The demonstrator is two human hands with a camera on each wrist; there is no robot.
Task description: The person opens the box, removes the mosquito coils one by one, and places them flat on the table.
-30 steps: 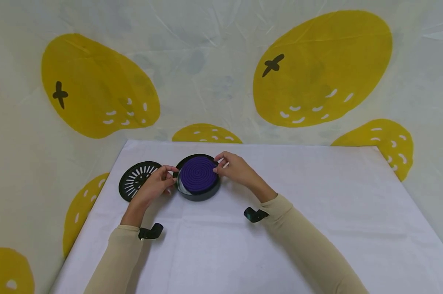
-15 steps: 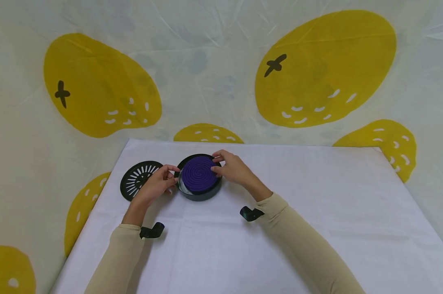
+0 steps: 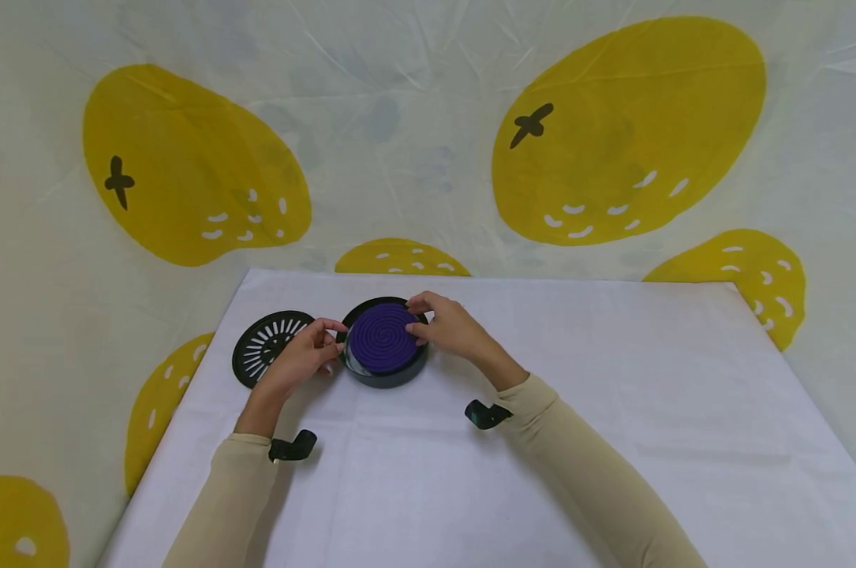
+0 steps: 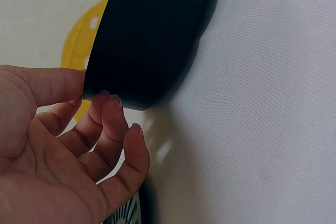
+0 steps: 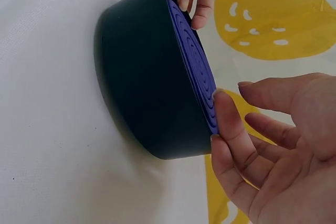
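A dark round mosquito coil holder [image 3: 387, 380] stands on the white-covered table, its outer wall large in both wrist views. Inside its mouth sits a purple spiral mosquito coil [image 3: 381, 339], off-centre, with a pale gap showing at the left. My left hand [image 3: 305, 353] grips the holder's left rim between thumb and fingertips. At the right edge, two fingertips of my right hand [image 3: 452, 325] touch the coil and rim, while the thumb [image 5: 273, 92] appears held apart in the right wrist view. How deep the coil sits is hidden.
A black slotted lid [image 3: 257, 351] lies left of the holder, partly behind my left hand. White cloth [image 3: 612, 410] covers the table. Behind it hangs a pale sheet printed with large yellow fruit shapes [image 3: 626, 134].
My right hand has shifted slightly left over the coil's edge. The coil has moved only a little. My left hand stays at the holder's rim.
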